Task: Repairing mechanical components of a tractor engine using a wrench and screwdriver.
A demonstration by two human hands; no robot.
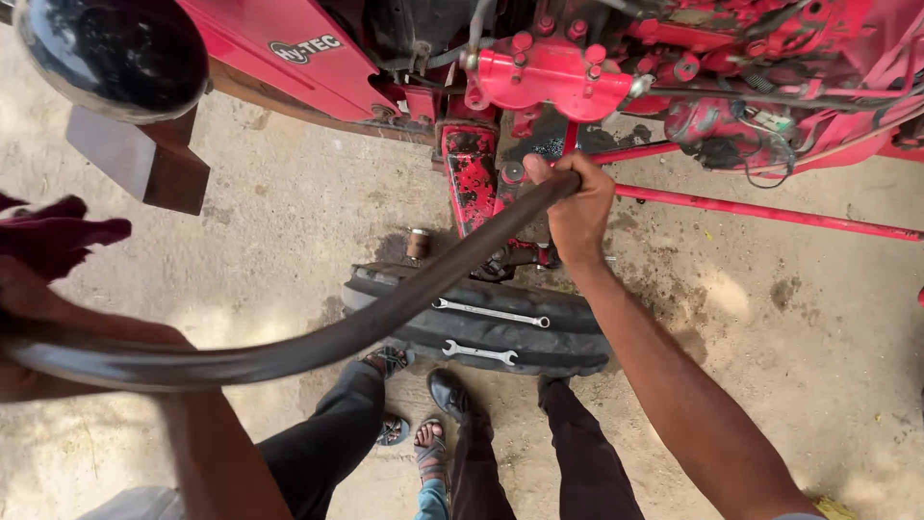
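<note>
My right hand (pixel 576 207) is closed in a full fist around the far end of a long black hose (pixel 385 313), the fingers wrapped tight and the thumb on top, just below the red engine part (pixel 553 75) of the tractor; the hose bends from there down and to the left, across the picture, to my left hand (pixel 38 332); this hand is very near the camera and blurred, it lies against the near end of the hose together with a dark red cloth (pixel 53 236), but I cannot tell how the fingers stand; on the ground lies a black tyre (pixel 577 332) with two spanners (pixel 491 314) on it; several feet stand beside it, and whose they are I cannot tell
</note>
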